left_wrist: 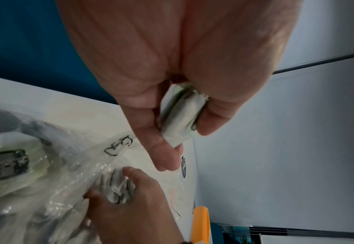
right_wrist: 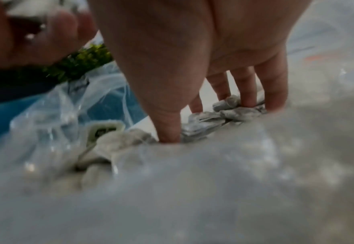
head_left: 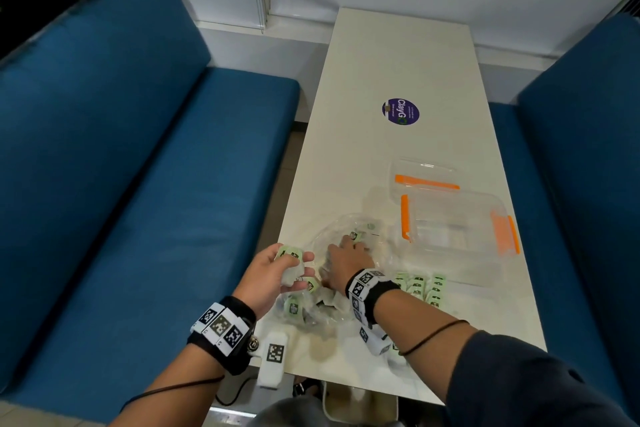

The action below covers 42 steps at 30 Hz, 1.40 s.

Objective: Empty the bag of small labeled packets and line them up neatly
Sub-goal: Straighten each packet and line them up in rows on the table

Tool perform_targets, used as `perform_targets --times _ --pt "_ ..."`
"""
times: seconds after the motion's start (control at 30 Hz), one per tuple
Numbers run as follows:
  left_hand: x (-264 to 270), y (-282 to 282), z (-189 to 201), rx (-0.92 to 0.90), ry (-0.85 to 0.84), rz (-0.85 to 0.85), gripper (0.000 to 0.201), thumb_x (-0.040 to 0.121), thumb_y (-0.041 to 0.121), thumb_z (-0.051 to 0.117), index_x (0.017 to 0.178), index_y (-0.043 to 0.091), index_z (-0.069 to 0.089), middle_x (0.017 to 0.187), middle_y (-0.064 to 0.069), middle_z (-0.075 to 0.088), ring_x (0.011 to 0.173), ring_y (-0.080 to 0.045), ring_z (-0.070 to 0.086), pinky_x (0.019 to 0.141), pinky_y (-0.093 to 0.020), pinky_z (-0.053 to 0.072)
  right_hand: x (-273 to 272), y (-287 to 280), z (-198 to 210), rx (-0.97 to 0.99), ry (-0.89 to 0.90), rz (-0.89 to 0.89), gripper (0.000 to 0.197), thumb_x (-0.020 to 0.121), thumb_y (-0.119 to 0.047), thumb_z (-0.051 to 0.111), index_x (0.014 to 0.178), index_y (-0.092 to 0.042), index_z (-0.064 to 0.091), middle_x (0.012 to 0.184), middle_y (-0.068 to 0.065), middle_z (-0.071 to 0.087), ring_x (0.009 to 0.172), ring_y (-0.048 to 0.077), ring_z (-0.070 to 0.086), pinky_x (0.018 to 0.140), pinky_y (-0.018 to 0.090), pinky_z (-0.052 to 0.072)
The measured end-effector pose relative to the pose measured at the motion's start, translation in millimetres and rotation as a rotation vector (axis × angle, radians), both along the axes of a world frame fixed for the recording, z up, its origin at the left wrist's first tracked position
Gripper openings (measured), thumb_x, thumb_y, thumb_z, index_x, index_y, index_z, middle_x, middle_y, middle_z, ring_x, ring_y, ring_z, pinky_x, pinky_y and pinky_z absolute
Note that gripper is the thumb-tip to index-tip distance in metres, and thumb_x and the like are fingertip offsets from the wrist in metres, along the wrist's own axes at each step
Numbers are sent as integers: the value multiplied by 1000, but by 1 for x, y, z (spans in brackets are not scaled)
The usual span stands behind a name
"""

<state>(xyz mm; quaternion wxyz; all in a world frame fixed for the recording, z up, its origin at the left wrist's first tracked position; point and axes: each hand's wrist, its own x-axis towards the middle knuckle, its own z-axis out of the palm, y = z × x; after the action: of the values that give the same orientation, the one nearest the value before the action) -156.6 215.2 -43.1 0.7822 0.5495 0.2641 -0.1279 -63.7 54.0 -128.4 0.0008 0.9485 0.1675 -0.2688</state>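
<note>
Closest to me the left hand (head_left: 268,274) is curled round a small stack of green-and-white packets (head_left: 290,253), thumb on one side and fingers on the other; the left wrist view shows that stack (left_wrist: 180,113) pinched edge-on. Just to its right, the right hand (head_left: 346,262) is sunk into the mouth of the clear plastic bag (head_left: 323,314), fingers bent down among the packets inside (right_wrist: 205,118). Whether it has a firm hold on any of them I cannot tell, as the film and blur hide the fingertips.

Beyond the right wrist, on its far right side, a short block of packets (head_left: 420,286) already lies in tidy rows on the white table (head_left: 398,62). I'd judge the job partly done: some are lined up, but the bag still holds a good many, including loose ones beneath both hands.

Further out from the right hand sits a clear tub with orange clips (head_left: 457,229), which looks empty, and behind it its lid (head_left: 424,177).
</note>
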Motion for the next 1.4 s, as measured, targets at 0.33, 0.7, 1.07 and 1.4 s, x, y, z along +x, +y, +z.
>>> perform_targets --times 0.33,0.7,1.07,1.4 --pt "-4 -4 -6 -49 80 -39 28 99 -2 47 121 6 62 88 -11 65 80 -30 64 63 -34 53 4 -4 5 86 -40 121 27 98 -17 53 124 -10 55 122 13 55 107 37 60 81 38 47" --pt "2 -30 -12 -125 239 -136 20 100 7 53 117 5 62 100 -15 72 74 -27 66 62 -31 53 -9 -52 66 1004 157 -399 15 91 -31 74 105 -26 69 101 -10 71 94 7 68 84 24 54" --pt "25 -65 -6 -365 204 -20 38 93 43 71 112 11 78 112 -17 68 92 -27 62 56 -25 56 -40 -61 76 1383 217 -643 24 94 -10 71 116 -9 63 104 2 73 87 13 72 79 25 56" --pt "31 -65 -10 -249 1 -25 30 95 3 65 124 4 65 119 -22 72 104 -33 72 90 -46 60 -45 -77 61 1093 178 -490 35 93 -29 73 126 -27 60 125 -14 66 119 -3 57 91 7 40"
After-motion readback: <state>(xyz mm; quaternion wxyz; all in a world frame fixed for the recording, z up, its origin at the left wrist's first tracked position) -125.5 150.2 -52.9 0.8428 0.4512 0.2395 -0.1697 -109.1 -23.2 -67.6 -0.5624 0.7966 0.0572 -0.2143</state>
